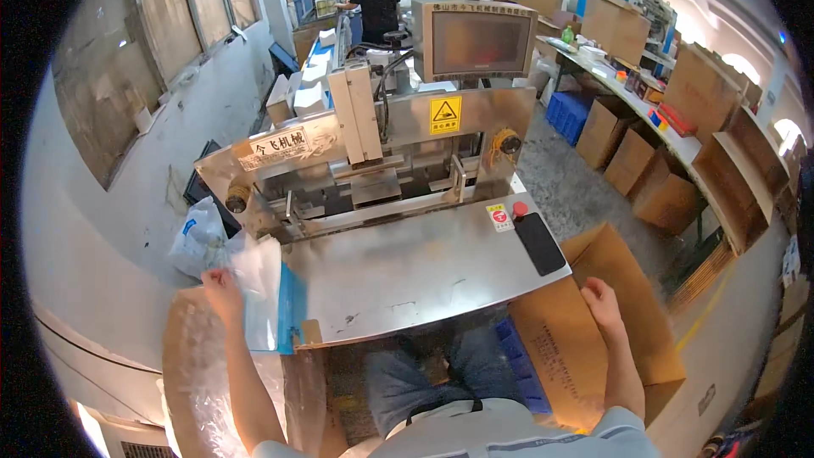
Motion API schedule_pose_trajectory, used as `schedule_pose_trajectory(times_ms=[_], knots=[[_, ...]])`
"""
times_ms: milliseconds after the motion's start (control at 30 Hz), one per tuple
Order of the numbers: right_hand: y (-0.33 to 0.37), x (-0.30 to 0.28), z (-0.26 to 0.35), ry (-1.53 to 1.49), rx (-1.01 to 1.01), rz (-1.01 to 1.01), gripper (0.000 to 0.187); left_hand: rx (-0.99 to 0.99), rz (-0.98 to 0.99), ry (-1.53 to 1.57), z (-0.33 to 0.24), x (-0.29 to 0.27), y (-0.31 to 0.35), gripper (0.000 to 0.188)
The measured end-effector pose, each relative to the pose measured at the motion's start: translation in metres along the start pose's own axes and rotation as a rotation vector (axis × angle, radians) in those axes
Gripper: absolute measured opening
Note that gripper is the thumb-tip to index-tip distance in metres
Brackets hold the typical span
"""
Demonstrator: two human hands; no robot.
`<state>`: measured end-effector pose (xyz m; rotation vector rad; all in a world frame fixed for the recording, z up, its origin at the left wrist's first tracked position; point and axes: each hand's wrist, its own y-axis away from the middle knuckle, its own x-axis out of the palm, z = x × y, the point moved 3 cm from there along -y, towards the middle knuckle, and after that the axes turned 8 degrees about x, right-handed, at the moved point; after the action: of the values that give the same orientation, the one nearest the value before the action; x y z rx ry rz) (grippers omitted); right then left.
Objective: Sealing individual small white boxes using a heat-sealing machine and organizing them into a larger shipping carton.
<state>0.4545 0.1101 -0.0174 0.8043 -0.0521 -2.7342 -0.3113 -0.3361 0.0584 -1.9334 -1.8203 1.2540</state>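
Note:
My left hand (pixel 222 295) is closed at the edge of a clear plastic bag (pixel 257 265), its fingertips pinching the film. This bag lies over a blue holder (pixel 292 305) at the left end of the machine's metal worktop (pixel 398 276). Just beyond that hand sits a crumpled whitish plastic bundle (pixel 197 236). My right hand (pixel 602 304) hovers over an open cardboard box (pixel 564 348) with its fingers curled in, and nothing shows in them. A black phone (pixel 539 244) lies on the worktop's right end beside a red push button (pixel 520 209).
Behind the worktop rises the machine's steel frame (pixel 500 110) with a screen (pixel 475 41). Plastic film lines a carton (pixel 191 373) at lower left. A blue crate (pixel 519 365) stands below the worktop. Cartons (pixel 632 161) and a long bench (pixel 627 85) fill the right. A person (pixel 379 0) stands far off.

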Motion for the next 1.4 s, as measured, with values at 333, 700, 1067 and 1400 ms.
schedule_pose_trajectory(times_ms=[333, 700, 1067, 1400], knots=[[0.063, 0.105, 0.253, 0.032, -0.649, -0.021, 0.051, 0.195, 0.473, 0.289, -0.256, 0.032, 0.099, 0.011], [0.094, 0.200, 0.264, 0.283, -0.630, 0.559, 0.016, -0.064, 0.790, 0.672, -0.325, 0.054, 0.201, 0.010], [0.099, 0.207, 0.240, 0.269, -1.080, 0.485, 0.017, 0.135, 0.622, 0.424, -0.311, 0.054, 0.218, 0.024], [0.095, 0.216, 0.223, 0.349, -1.044, 0.547, 0.020, 0.422, 1.346, 0.344, -0.313, 0.084, 0.206, 0.025]])
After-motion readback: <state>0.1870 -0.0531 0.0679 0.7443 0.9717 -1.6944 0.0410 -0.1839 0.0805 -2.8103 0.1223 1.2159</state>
